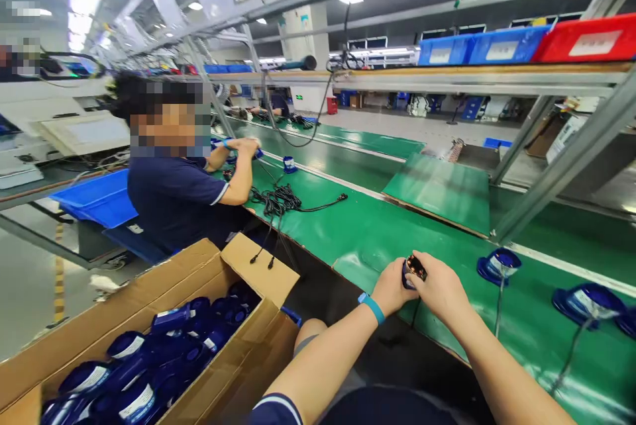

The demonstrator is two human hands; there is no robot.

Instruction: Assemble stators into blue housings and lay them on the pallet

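Above the near edge of the green bench, my left hand [390, 287] is wrapped round a small dark blue housing [415, 269] whose open end shows black and copper-coloured parts. My right hand [442, 284] closes on it from the other side, thumb at the open end. Fingers cover most of the housing. To the right of my hands, a blue round housing with a grey cable [499, 266] rests on the bench. Farther right lies a similar blue housing [589, 304] with its own cable.
A cardboard box [258, 335] of blue housings stands at left. A co-worker [173, 180] sits beyond it, near bundled black cables [278, 200]. Blue bins [507, 46] and a red bin [591, 41] sit on the overhead shelf. A metal post [561, 153] slants at right.
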